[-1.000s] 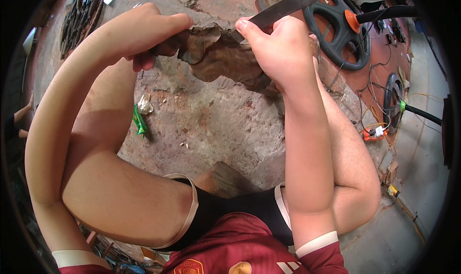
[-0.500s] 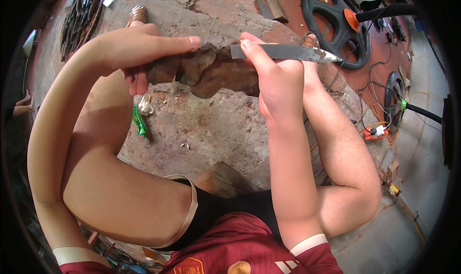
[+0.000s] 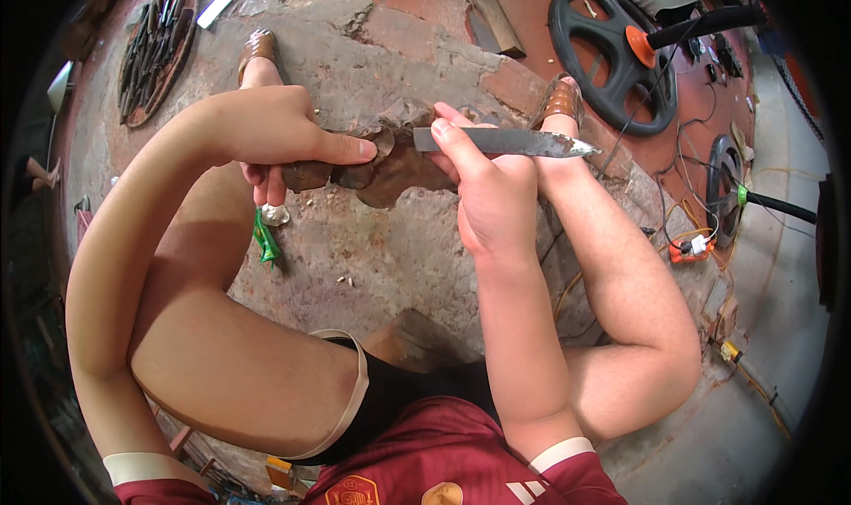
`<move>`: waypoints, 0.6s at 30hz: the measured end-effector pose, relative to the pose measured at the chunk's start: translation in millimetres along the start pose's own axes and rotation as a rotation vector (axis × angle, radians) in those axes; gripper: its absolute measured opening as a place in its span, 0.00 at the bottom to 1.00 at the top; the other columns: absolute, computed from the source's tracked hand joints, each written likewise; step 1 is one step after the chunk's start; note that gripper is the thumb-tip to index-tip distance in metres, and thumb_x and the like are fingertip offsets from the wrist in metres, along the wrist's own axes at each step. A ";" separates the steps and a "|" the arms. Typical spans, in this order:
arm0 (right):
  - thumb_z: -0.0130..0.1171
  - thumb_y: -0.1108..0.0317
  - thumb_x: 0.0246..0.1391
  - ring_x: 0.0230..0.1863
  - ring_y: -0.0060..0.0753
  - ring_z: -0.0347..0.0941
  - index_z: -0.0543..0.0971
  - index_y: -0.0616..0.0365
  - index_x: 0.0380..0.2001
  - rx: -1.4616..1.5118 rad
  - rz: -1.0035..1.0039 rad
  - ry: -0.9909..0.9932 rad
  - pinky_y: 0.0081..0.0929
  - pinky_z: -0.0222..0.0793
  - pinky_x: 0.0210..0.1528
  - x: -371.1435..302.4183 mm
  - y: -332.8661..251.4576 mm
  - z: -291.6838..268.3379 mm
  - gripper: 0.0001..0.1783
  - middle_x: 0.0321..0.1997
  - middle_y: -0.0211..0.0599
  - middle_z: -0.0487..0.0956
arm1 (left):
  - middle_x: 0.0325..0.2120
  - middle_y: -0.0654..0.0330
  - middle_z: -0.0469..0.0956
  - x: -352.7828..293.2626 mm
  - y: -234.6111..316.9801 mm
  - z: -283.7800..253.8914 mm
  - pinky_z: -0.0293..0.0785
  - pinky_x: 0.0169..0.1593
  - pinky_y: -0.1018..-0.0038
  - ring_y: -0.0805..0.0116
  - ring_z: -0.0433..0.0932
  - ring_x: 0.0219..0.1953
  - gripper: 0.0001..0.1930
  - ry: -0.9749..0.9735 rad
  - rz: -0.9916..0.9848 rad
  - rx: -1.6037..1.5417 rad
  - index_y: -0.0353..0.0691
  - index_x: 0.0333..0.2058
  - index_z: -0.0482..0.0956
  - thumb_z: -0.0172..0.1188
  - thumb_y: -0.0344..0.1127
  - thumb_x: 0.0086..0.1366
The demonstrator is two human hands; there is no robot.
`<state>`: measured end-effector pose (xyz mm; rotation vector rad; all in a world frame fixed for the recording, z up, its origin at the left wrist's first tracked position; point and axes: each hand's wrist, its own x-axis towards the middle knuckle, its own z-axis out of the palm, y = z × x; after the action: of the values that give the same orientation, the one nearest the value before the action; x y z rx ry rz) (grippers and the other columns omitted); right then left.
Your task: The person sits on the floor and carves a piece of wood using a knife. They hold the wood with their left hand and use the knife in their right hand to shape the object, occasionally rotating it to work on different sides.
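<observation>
A dark brown, irregular carved piece that looks like wood point(image 3: 403, 170) is held between my legs, above the rough stone slab point(image 3: 381, 248). My left hand point(image 3: 266, 128) grips its left end, the thumb pressed on top and the fingers curled underneath. In my right hand point(image 3: 496, 190) is a flat grey steel blade point(image 3: 510, 142). Its squared end lies against the carved piece's right part, and its whitish, pointed end sticks out to the right. My right fingertips are close to the piece; whether they touch it is hidden.
A green wrapper point(image 3: 266, 237) lies left of centre. Far left is an oval tray of dark slim tools or sticks point(image 3: 160, 53). To the right stand black weight plates point(image 3: 607, 53) on bars, with loose cables and an orange power strip point(image 3: 691, 249). A wooden block point(image 3: 498, 22) lies farther off.
Both hands, the carved piece and the blade sit slightly lower in the picture. The blade's squared end has shifted left over the piece. Both grips are kept.
</observation>
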<state>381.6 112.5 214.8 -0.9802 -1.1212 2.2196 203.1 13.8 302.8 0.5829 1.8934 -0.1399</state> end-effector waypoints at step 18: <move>0.64 0.78 0.51 0.51 0.35 0.75 0.77 0.67 0.28 -0.089 -0.076 0.036 0.26 0.68 0.52 1.7 12.8 -0.3 0.05 0.46 0.50 0.80 | 0.21 0.46 0.81 -3.0 -4.1 -6.8 0.76 0.23 0.74 0.63 0.80 0.17 0.44 -0.113 0.041 0.009 0.21 0.33 0.80 0.57 0.72 0.54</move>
<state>379.7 106.6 203.4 -0.9929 -1.2294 2.0999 196.4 11.7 307.5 0.6069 1.7717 -0.1514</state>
